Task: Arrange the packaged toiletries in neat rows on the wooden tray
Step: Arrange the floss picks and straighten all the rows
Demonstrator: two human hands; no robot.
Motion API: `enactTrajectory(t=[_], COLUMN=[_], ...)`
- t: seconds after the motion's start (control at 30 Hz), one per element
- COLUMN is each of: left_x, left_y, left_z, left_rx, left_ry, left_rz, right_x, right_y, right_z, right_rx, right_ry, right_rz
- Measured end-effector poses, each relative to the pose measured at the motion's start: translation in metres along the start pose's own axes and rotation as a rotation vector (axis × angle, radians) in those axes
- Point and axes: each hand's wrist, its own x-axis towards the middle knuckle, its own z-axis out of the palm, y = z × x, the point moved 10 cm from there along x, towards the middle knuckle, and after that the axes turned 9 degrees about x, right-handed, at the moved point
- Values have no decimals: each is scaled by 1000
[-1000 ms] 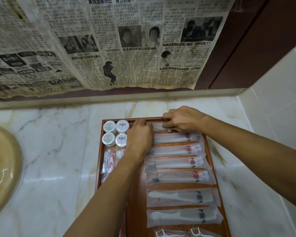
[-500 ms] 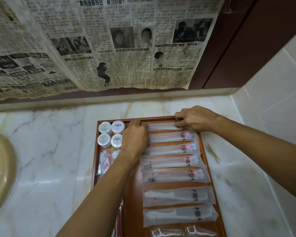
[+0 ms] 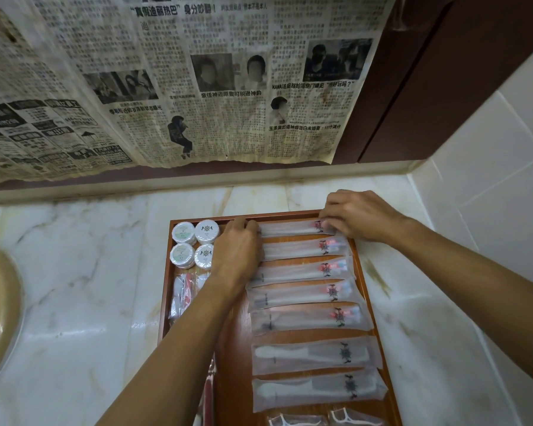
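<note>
The left hand (image 3: 237, 250) and right hand (image 3: 359, 215) each pinch an end of the top toothbrush packet (image 3: 290, 228), which lies against the far rim of the wooden tray (image 3: 362, 265) on the marble bench (image 3: 83, 287), above six more packets in a row.

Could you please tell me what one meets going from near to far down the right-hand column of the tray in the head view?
Floss picks → two combs → five toothbrush packets, the farthest held by both hands → tray rim.
</note>
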Motion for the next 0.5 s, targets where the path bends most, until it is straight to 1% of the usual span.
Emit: enactTrajectory(t=[0.1, 0.17, 0.23, 0.3, 0.37, 0.5], left_x=[-7, -11, -12, -10, -6, -2], left_y=[-8, -14, -19, -18, -19, -27], left_z=[-8, -12, -13, -12, -9, -2], left_rx=[-73, -119, -149, -131, -100, -110], left_ry=[34, 38, 19, -6, -36, -93], left_rz=[-89, -179, -257, -277, -309, -423], right_x=[-1, -3, -4, -6, -6, -7], right_y=[-8, -4, 1, 3, 2, -1], right_z=[18, 32, 38, 38, 38, 40], right_rx=[8, -8, -4, -6, -25, -91], right_ry=[10, 9, 11, 15, 10, -22], right_rz=[15, 61, 108, 137, 142, 132])
